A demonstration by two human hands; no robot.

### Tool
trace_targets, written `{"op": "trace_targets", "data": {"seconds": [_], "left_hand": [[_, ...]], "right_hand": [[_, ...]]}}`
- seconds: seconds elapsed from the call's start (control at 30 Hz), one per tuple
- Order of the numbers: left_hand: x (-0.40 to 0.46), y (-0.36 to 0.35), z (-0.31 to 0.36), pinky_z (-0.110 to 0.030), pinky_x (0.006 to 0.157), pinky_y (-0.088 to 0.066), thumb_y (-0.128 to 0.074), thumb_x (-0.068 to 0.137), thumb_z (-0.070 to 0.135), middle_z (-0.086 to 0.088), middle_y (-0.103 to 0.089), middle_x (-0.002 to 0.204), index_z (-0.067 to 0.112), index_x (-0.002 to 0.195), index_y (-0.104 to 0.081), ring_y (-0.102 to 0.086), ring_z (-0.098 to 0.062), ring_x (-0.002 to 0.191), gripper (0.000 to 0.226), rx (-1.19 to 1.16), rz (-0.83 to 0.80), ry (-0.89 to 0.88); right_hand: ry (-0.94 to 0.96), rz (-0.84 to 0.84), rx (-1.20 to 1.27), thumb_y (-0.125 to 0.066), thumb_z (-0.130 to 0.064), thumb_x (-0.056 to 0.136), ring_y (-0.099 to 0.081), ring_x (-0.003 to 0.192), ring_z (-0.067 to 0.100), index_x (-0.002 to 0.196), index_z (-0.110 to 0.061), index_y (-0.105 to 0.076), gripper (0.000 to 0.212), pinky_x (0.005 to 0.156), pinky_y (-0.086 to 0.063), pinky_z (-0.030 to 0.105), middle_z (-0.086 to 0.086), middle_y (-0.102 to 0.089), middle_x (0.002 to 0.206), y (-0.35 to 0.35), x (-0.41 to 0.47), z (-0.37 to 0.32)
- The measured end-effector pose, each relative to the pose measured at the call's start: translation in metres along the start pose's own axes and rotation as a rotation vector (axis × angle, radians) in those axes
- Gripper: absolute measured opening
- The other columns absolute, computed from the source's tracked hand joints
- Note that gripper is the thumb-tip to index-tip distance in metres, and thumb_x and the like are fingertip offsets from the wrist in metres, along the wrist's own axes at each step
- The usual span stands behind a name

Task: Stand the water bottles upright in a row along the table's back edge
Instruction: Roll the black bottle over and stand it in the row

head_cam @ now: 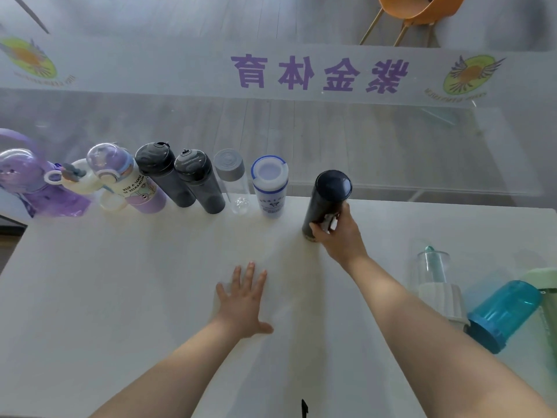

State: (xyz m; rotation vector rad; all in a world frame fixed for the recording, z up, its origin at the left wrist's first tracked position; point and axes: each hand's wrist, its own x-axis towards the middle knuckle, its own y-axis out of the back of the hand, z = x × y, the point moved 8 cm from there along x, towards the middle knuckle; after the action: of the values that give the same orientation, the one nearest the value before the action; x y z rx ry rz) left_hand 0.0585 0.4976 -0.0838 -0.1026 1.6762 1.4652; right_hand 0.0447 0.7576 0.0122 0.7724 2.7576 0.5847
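Observation:
Several bottles stand upright in a row along the back edge of the white table (120, 297): a purple jug (33, 182), a white and purple printed bottle (132, 182), two dark grey bottles (164, 176) (200, 182), a clear bottle with a grey cap (233, 179) and a white bottle with a blue rim (270, 188). My right hand (339, 233) grips the lower part of a dark navy bottle (328, 197), upright at the row's right end. My left hand (244, 303) lies flat on the table, fingers spread, holding nothing.
At the right edge lie a clear bottle with a white sleeve (437, 279), a blue bottle (503, 312) and a pale green one (547, 291). A glass panel with purple lettering (319, 73) rises behind the table. An orange chair (416, 10) stands beyond it.

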Motion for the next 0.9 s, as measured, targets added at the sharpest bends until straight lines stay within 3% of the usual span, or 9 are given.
{"op": "trace_targets", "data": {"seconds": [0.2, 0.37, 0.73, 0.9], "left_hand": [[0.004, -0.002, -0.003, -0.068, 0.109, -0.005, -0.068, 0.063, 0.072, -0.002, 0.034, 0.155, 0.03, 0.147, 0.022, 0.027, -0.033, 0.142, 0.13, -0.026, 0.0, 0.01], [0.003, -0.001, -0.002, -0.069, 0.108, -0.001, -0.069, 0.066, 0.069, -0.003, 0.034, 0.155, 0.029, 0.147, 0.022, 0.029, -0.033, 0.142, 0.128, -0.037, -0.014, 0.008], [-0.002, 0.004, 0.002, -0.071, 0.108, -0.001, -0.065, 0.071, 0.068, -0.006, 0.036, 0.154, 0.025, 0.147, 0.024, 0.031, -0.036, 0.14, 0.124, -0.04, -0.039, -0.018], [-0.005, 0.006, 0.003, -0.072, 0.108, -0.004, -0.061, 0.074, 0.069, -0.009, 0.036, 0.153, 0.022, 0.146, 0.026, 0.029, -0.039, 0.14, 0.122, -0.008, -0.034, -0.038]], "right_hand": [[0.008, 0.008, -0.017, -0.073, -0.028, 0.074, -0.051, 0.085, -0.021, 0.11, -0.043, -0.038, 0.052, 0.062, -0.037, -0.002, -0.029, -0.054, 0.095, -0.013, 0.038, -0.016], [-0.011, 0.005, -0.029, -0.072, -0.031, 0.075, -0.054, 0.085, -0.015, 0.104, -0.044, -0.037, 0.048, 0.063, -0.041, 0.013, -0.029, -0.055, 0.091, -0.021, 0.054, -0.017], [-0.033, 0.012, -0.072, -0.073, -0.026, 0.078, -0.052, 0.085, -0.018, 0.108, -0.036, -0.038, 0.047, 0.065, -0.04, 0.013, -0.027, -0.055, 0.093, -0.024, 0.055, -0.018], [-0.063, -0.004, -0.078, -0.073, -0.026, 0.078, -0.053, 0.091, -0.017, 0.119, -0.033, -0.039, 0.054, 0.074, -0.046, 0.022, -0.026, -0.055, 0.101, -0.024, 0.057, -0.015]]}}
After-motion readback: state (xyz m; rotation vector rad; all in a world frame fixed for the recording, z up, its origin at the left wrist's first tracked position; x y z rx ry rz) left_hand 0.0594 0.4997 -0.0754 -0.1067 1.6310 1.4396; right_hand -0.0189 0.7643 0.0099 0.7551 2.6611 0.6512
